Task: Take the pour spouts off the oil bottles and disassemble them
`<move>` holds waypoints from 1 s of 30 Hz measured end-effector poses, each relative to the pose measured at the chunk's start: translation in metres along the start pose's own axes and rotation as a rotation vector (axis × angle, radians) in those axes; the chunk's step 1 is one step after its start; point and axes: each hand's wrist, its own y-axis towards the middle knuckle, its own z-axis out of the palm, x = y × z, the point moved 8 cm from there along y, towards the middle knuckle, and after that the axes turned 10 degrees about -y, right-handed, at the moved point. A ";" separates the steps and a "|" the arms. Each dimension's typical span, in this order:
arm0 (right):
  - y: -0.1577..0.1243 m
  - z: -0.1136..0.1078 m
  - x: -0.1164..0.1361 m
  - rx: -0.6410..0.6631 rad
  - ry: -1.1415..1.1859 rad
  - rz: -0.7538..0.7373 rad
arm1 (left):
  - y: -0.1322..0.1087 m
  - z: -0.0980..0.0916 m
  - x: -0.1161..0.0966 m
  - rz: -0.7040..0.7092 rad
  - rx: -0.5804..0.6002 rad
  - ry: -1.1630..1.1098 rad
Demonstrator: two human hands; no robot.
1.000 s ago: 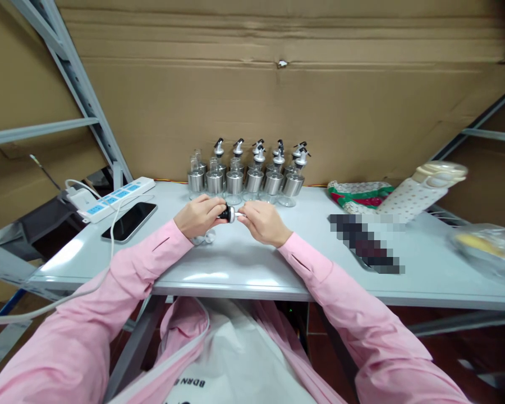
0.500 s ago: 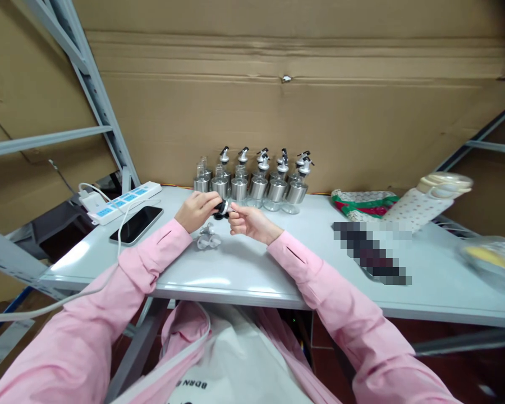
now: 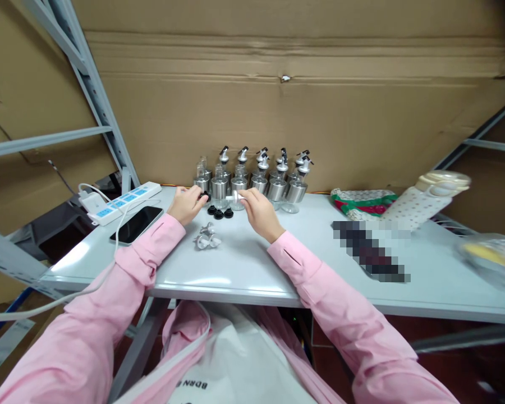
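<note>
My left hand (image 3: 186, 205) pinches a small black stopper near its fingertips, close to the leftmost bottles. My right hand (image 3: 256, 210) holds a small silver pourer spout between its fingers, just in front of the bottle row. Several glass bottles with steel sleeves and pourer tops (image 3: 258, 179) stand in rows at the back of the table. Three black stoppers (image 3: 219, 212) lie on the table between my hands. A few loose silver spouts (image 3: 206, 238) lie nearer to me.
A grey table (image 3: 244, 269) carries a phone (image 3: 137, 224) and a white power strip (image 3: 118, 203) at the left. A spotted bottle (image 3: 425, 202), a red-green cloth (image 3: 357, 202) and a plastic bag (image 3: 492, 258) lie at the right. Cardboard lines the back.
My hands have pulled apart, the black stopper in the left and the silver spout in the right. Both moved back toward the bottles. Black stoppers now show on the table.
</note>
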 end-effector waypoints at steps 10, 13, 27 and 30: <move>-0.005 0.012 0.002 0.129 -0.074 0.079 | -0.015 0.065 0.042 -0.133 0.445 -0.060; -0.006 0.012 0.003 0.137 -0.077 0.090 | -0.014 0.072 0.046 -0.116 0.400 -0.120; -0.023 0.046 -0.004 0.467 -0.050 0.181 | -0.013 0.077 0.041 -0.077 0.318 -0.462; -0.029 0.056 -0.004 0.564 -0.028 0.193 | -0.016 0.076 0.034 -0.064 0.314 -0.469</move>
